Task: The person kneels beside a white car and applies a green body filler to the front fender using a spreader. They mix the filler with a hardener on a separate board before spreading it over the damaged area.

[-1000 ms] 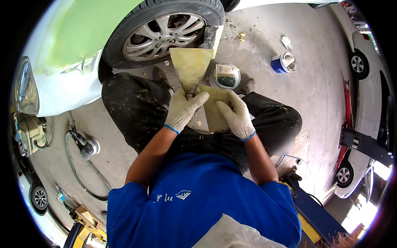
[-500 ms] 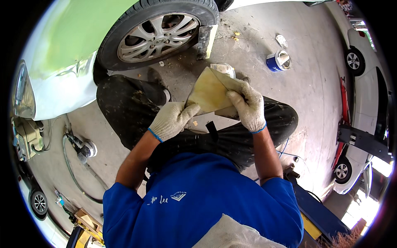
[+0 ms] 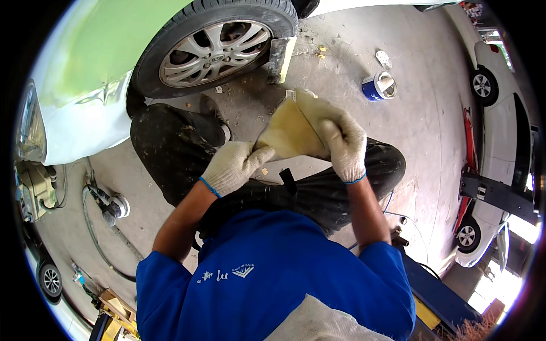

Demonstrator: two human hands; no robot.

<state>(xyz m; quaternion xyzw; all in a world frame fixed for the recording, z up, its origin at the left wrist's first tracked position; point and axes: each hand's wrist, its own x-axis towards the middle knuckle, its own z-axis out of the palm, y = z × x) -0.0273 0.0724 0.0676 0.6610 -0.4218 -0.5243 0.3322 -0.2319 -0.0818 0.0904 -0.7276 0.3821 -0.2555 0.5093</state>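
Scraper (image 3: 288, 131), pinched by the left hand (image 3: 232, 166), lay over a flat plate (image 3: 319, 116) above dark trousers (image 3: 170, 148).
Its broad edge crossed the plate, gripped in the right hand (image 3: 346, 145); open floor (image 3: 424, 122) spread rightward around a blue can (image 3: 372, 91) holding something pale (image 3: 387, 83). A second earlier, the blade rose clear of the plate.

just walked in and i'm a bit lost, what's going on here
A person in a blue shirt is low down beside a car wheel, wearing pale knit gloves. The left hand holds a wide, yellow-smeared blade, and the right hand grips a second flat blade that overlaps it. A blue can stands on the floor ahead to the right, and a sander lies to the left.
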